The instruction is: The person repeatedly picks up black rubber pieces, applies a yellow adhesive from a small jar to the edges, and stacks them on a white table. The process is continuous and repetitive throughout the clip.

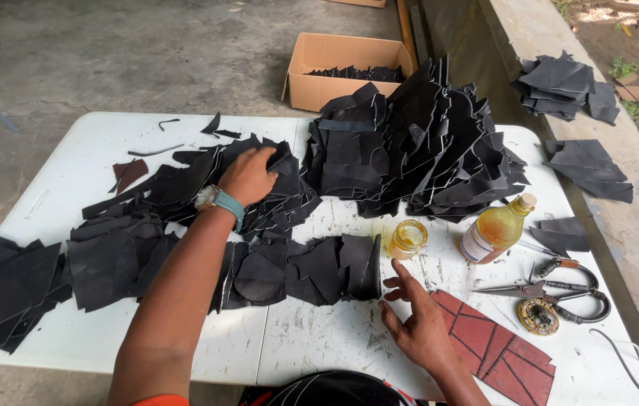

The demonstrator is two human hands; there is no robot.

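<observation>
My left hand (247,175) reaches out over the white table (71,169) and rests palm down on a spread of black leather pieces (184,180); its fingers curl onto the top piece. A teal watch sits on that wrist. My right hand (418,323) hovers low over the table near its front edge, fingers apart and holding nothing. It lies beside a dark red patterned sheet (500,349) and just below a small glass jar (407,239) of yellow liquid. More black pieces (312,271) lie between the two hands.
A tall heap of black pieces (417,143) fills the table's far middle. A bottle of amber liquid (497,229), scissors (552,289) and a round tin lid (538,316) lie at right. A cardboard box (346,68) stands on the floor behind. More black stacks (564,83) sit on a ledge.
</observation>
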